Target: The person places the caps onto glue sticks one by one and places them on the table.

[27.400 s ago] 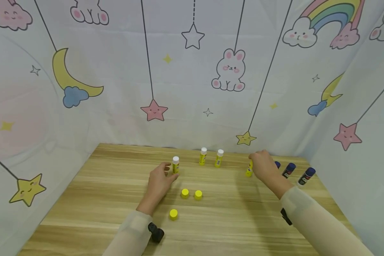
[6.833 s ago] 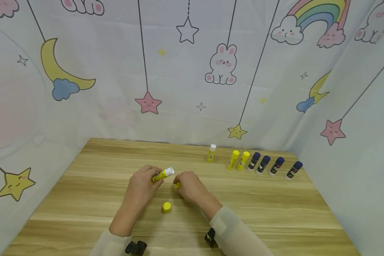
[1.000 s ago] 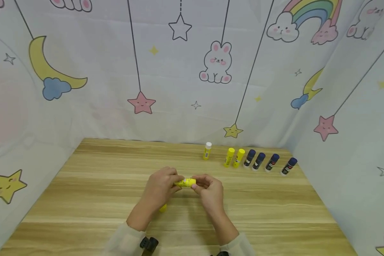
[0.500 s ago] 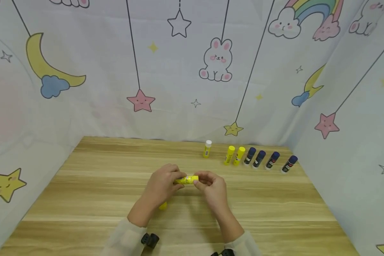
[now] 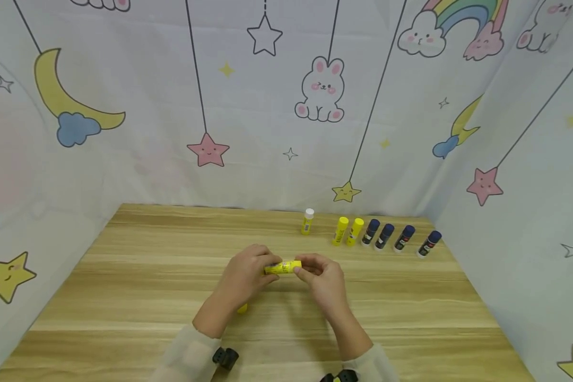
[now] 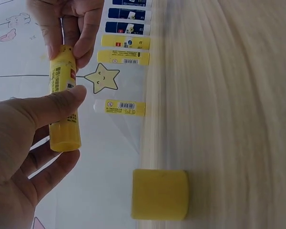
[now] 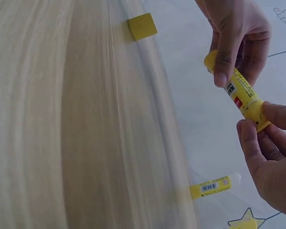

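Both hands hold one yellow glue stick point(image 5: 284, 267), lying roughly sideways above the middle of the table. My left hand point(image 5: 248, 273) grips its body, thumb across the label in the left wrist view. The fingertips of my right hand point(image 5: 326, 284) pinch the other end, where a yellow cap sits over the tip. No white shows on this stick. A loose yellow cap point(image 6: 159, 194) stands on the wooden table, partly hidden behind the left forearm in the head view.
Along the back of the table stand a yellow glue stick with a white top point(image 5: 307, 222), two all-yellow glue sticks point(image 5: 347, 232) and several navy-capped glue sticks point(image 5: 430, 244). A patterned white cloth point(image 5: 162, 175) hangs behind the table and down its sides.
Earlier the left hand held this stick with its white end bare while the right picked up a yellow cap; now yellow covers that end. In the last second both hands have shifted slightly right.
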Motion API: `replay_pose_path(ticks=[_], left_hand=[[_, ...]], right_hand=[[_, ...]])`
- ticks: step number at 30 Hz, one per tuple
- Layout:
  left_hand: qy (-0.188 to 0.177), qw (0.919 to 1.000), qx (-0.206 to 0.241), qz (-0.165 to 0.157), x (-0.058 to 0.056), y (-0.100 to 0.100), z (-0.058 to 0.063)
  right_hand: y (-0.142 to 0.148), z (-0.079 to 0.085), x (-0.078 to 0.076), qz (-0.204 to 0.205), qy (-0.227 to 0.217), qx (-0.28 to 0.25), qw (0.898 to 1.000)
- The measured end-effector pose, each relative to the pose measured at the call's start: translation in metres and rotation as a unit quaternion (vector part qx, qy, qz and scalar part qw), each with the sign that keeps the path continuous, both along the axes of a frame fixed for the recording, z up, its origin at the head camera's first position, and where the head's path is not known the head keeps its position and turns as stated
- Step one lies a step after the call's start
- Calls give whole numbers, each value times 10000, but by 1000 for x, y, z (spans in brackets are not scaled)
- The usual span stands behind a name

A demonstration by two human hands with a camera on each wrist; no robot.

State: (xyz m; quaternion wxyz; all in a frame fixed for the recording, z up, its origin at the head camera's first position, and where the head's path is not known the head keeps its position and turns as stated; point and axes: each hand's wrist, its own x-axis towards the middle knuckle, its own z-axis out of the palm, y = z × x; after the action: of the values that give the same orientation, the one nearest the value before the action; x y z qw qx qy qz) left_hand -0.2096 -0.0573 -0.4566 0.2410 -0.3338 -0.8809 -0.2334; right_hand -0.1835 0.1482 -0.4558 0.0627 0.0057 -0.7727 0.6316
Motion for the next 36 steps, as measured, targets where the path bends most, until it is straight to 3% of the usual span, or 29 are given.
replay_pose_path(ticks=[15,20,27,33,36], left_hand=[[17,9996,58,287,2,-15,-4],[-128,9985,104,525,2,-19,-8],[-539,9947,147,866,0,-25,-10],[-923,9903,184,1019,1,-29,-9],[-1118,9878,205,1064,3,-30,-9]], right_hand=[[28,16,-11,-397,173,700,9966],[43,24,-18,-414,174,1320,9902],[63,44,-30,-357,358,2696,9617],[71,59,-49,-183,891,3685,9252],[73,65,-59,-106,1027,4194,9019]])
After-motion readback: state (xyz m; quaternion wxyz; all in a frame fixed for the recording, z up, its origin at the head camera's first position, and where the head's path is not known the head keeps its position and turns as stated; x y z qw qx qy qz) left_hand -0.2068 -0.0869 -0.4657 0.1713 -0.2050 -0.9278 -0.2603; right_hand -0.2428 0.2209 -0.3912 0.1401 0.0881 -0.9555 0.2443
